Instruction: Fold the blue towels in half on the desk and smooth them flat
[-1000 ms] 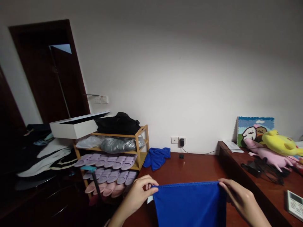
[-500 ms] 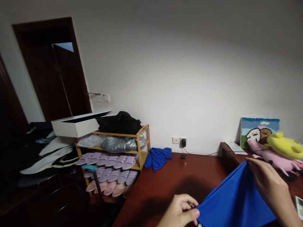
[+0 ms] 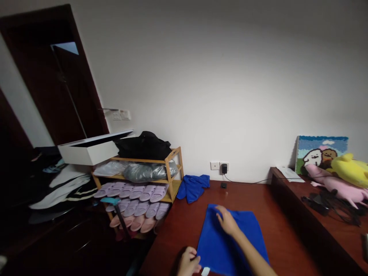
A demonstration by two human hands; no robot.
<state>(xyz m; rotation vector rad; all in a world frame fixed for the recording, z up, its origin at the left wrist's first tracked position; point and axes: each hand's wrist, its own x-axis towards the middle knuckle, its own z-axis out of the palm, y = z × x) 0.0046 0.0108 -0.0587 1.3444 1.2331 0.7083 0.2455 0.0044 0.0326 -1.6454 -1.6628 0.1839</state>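
Note:
A blue cloth lies spread almost flat on the reddish-brown desk, a small white tag at its near left edge. My left hand has its fingers closed on the near left corner, beside the tag. Across the far part of the cloth reaches my right hand, resting on the fabric with fingers apart. A second blue cloth sits crumpled by the wall, away from both hands.
At left stands a wooden shoe rack with lilac slippers, pink slippers and a black bag on top. A plugged-in adapter trails a cable along the wall. Plush toys rest on the raised right ledge.
The cloth, held up between both hands before, has been laid down on the desk. My right hand has moved left and opened on it; my left hand stays at its corner.

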